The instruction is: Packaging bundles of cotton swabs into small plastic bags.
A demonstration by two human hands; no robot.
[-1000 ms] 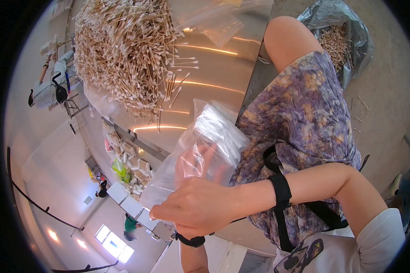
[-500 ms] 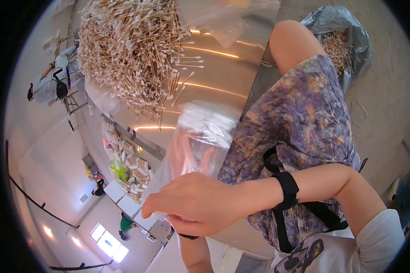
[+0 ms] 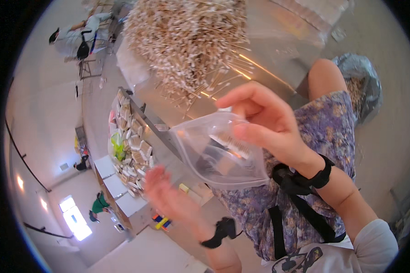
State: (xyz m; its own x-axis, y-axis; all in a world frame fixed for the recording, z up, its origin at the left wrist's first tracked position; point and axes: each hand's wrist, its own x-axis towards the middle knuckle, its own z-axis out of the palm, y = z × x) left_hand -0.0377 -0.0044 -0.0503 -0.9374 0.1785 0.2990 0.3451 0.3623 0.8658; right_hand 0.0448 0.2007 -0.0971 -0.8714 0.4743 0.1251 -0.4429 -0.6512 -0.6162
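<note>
Clear plastic bag (image 3: 218, 152) pinched in right hand (image 3: 264, 125), left hand (image 3: 166, 191) spread just below, blurred.

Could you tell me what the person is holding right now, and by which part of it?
The right hand pinches a clear plastic bag by its upper right edge. The left hand is open below and holds nothing.

Swab heap (image 3: 187, 45) beyond bag (image 3: 218, 154), well apart
</note>
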